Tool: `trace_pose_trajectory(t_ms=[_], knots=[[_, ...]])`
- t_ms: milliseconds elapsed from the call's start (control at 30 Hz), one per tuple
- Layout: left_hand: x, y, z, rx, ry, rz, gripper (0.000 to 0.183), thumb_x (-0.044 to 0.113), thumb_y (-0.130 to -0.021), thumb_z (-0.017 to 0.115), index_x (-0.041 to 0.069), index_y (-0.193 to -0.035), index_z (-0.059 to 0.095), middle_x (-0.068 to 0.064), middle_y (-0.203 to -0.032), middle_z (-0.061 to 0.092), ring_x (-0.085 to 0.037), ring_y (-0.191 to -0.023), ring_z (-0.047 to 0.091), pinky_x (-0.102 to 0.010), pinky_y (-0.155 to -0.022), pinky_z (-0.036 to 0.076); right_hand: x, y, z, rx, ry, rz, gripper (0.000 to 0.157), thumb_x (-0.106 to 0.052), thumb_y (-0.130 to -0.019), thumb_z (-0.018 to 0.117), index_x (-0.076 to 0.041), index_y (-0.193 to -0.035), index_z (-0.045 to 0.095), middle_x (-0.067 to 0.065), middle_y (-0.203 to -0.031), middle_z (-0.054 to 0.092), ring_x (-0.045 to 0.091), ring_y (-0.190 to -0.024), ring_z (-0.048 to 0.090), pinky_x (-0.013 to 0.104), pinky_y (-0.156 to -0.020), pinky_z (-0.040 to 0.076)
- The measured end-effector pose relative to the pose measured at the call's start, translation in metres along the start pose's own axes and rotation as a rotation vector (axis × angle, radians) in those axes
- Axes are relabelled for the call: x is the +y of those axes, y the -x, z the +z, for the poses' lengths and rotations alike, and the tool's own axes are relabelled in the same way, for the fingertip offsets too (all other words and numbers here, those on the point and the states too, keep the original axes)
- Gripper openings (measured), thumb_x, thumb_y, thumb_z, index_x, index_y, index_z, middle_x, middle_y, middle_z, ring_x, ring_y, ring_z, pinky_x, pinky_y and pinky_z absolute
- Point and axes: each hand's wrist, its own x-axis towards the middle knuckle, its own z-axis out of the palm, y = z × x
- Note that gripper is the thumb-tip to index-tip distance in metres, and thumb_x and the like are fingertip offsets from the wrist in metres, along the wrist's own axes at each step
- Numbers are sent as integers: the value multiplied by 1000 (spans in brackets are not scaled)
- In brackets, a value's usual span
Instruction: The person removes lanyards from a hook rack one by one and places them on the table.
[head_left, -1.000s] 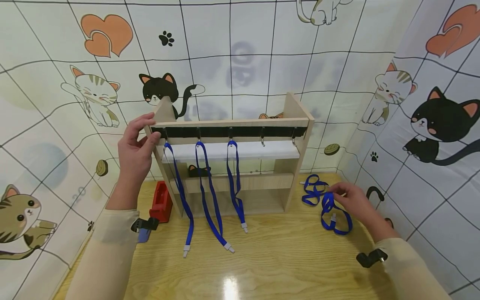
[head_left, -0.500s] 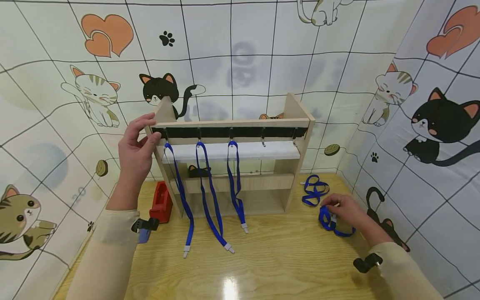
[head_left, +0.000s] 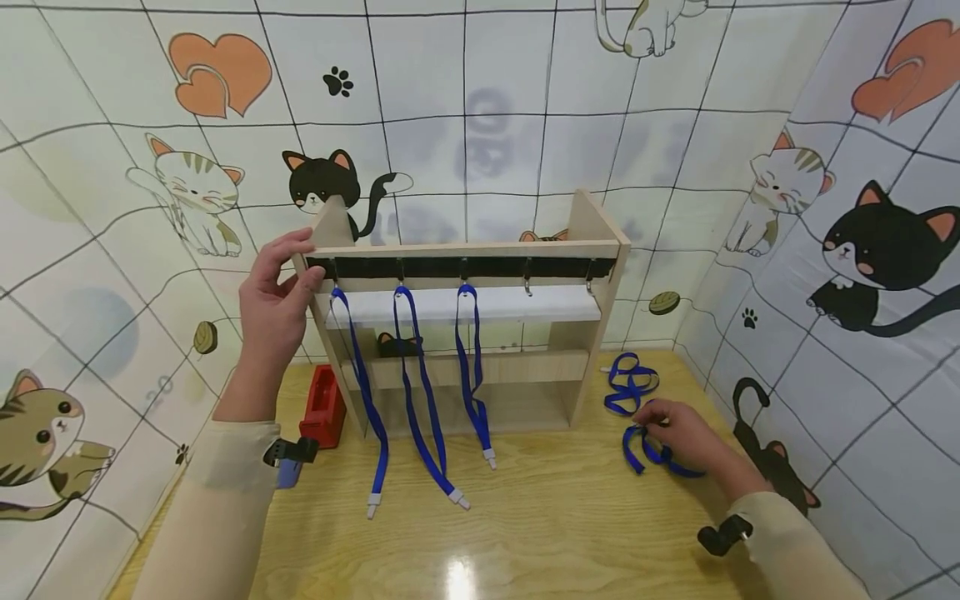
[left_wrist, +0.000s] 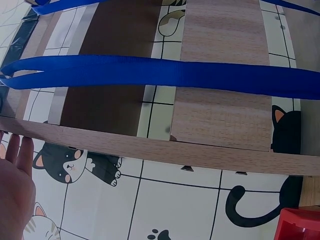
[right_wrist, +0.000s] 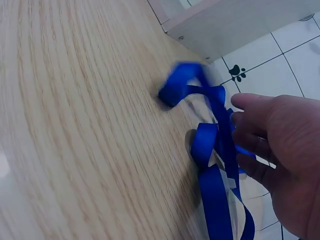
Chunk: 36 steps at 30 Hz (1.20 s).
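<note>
A small wooden shelf (head_left: 465, 247) with a hook strip along its front stands against the wall. My left hand (head_left: 273, 312) grips its upper left side, thumb in front and fingers behind. Three blue lanyards hang from the hooks; the leftmost lanyard (head_left: 363, 385) crosses the left wrist view. Over the table at the right, my right hand (head_left: 675, 433) pinches a blue lanyard (head_left: 632, 452) between thumb and fingertips. Part of this lanyard is blurred in the right wrist view, where its white clip (right_wrist: 230, 184) shows. Another blue lanyard (head_left: 619, 408) lies loosely looped just behind that hand.
Two bare hooks, one of them a silver hook (head_left: 527, 286), are at the strip's right end. Left of the shelf stands a red holder (head_left: 324, 408), with a blue object (head_left: 288, 474) before it. Cat-patterned walls enclose the wooden table (head_left: 540, 517).
My right hand has moved left and slightly toward me, drawing the lanyard with it; its loops have partly opened out. The left hand stays on the shelf.
</note>
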Motion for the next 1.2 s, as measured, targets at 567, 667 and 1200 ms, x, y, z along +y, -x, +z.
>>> trace_pose_trajectory(t_ms=[567,667,1200], knots=[[-1,-5,0,-17,-14,13,34,-2,-103,75,-2,-137,70,-8,-154,65,-26,-146,55,-21,-102,58,-112,4,43,538,-184,-110,7,-5,-108,71,-1,-111,76,10,-102,74,4,-85,62,14,-70,50],[-1,-2,-1,-21,-31,13,34,-1,-103,75,-1,-137,71,-7,-154,65,-26,-145,56,-21,-101,58,-148,-3,54,570,-237,-191,4,-2,-105,74,-2,-109,76,7,-98,74,6,-83,63,15,-69,49],[0,-1,0,-38,-9,27,34,-4,-103,74,-2,-137,70,-9,-155,63,-32,-141,59,-23,-103,58,-279,-61,109,738,-45,-575,33,-11,-94,89,0,-122,74,11,-104,75,25,-88,72,43,-74,64]])
